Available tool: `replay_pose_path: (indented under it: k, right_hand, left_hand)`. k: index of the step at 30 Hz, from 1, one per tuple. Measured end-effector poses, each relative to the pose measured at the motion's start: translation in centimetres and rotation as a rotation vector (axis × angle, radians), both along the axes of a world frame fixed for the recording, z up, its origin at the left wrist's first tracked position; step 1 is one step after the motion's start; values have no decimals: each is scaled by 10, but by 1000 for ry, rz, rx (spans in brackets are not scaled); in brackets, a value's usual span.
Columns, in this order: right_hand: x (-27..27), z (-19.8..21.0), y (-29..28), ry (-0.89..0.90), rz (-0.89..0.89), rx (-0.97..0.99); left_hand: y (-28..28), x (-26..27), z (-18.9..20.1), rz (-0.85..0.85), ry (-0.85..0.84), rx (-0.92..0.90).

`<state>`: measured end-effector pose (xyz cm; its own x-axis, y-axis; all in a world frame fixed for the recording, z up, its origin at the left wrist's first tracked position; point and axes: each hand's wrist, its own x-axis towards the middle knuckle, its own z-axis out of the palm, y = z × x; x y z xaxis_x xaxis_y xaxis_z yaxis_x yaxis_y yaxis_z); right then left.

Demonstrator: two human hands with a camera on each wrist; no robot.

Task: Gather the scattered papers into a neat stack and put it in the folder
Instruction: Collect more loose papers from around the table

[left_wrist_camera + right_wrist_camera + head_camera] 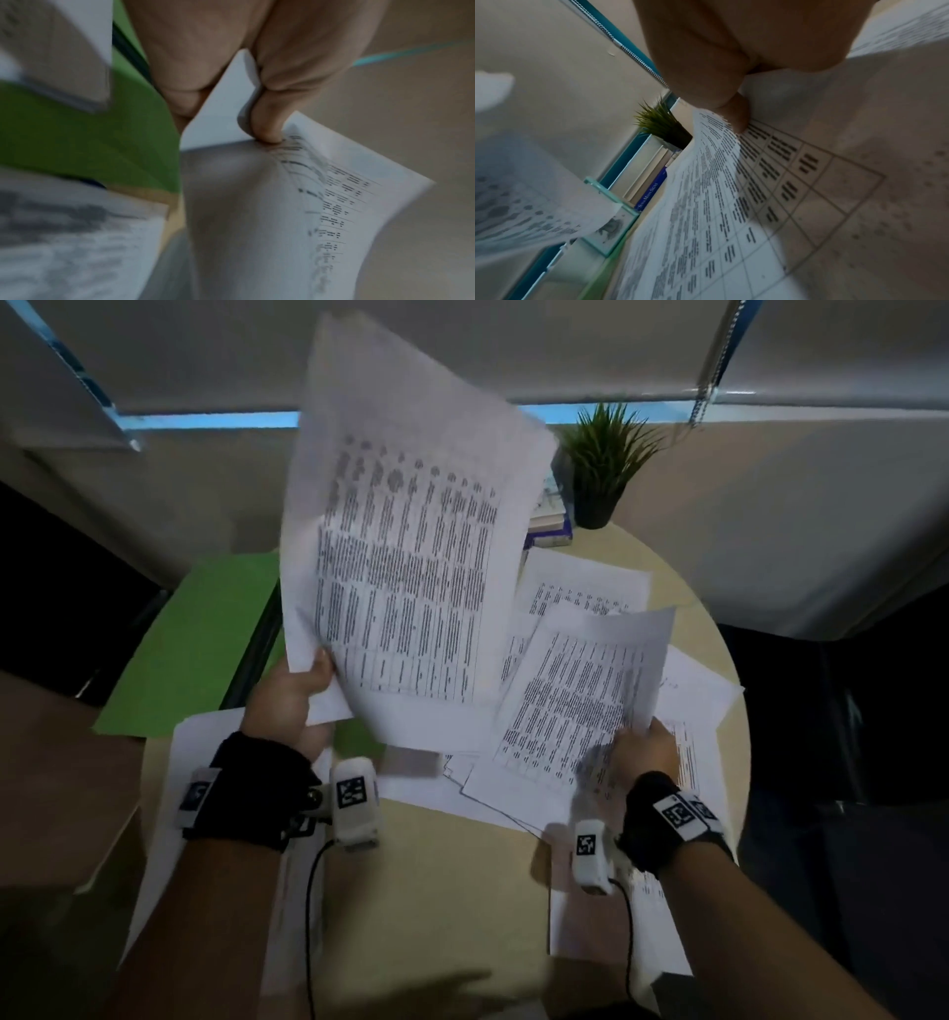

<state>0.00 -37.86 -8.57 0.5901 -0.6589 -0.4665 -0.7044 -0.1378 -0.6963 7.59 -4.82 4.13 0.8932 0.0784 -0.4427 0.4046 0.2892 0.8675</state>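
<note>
My left hand (300,683) pinches the lower corner of a small bunch of printed sheets (411,546) and holds it raised over the table; in the left wrist view the thumb (267,125) presses on that bunch (321,203). My right hand (644,747) pinches the near edge of another printed sheet (580,701), lifted off the pile, with its thumb (736,113) on the sheet (731,203). More loose papers (590,588) lie scattered on the round table (452,865). The open green folder (195,649) lies at the table's left.
A potted plant (603,469) and a stack of books (552,521) stand at the table's far edge by the wall. A white sheet (174,814) hangs over the near left rim, another (616,932) over the near right. Window blinds hang behind.
</note>
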Motion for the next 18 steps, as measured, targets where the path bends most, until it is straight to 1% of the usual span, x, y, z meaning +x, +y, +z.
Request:
replay_pose_path:
  k: [2,4,6,8,9,11,13,14,16,18]
  right_hand:
    - [5,2,6,-28,43,47]
    - [12,8,9,-73,103,131]
    - [18,15,13,-97,156,257]
    - [21,20,14,-113,180,431]
    - [22,20,13,-106,176,491]
    - [22,13,8,-70,188,553]
    - [20,5,2,-48,186,587]
    - [17,9,4,-60,172,624]
    - [11,9,6,-83,124,800]
    - [5,12,7,-93,169,947]
  left_hand:
    - [-7,5,13,-30,27,-15]
    - [-20,6,20,-74,92,21]
    - [-34,2,14,-110,159,93]
    - [-46,0,-6,-178,173,290]
    - [-51,0,-17,-213,176,424]
    - [-60,-5,-46,-292,202,672]
    - [-63,-15,-76,-361,277,892]
    - [-67,-23,-88,-380,307,942]
    - [-71,-33,-105,-418,350,966]
    - [-77,-37,-112,-432,351,964]
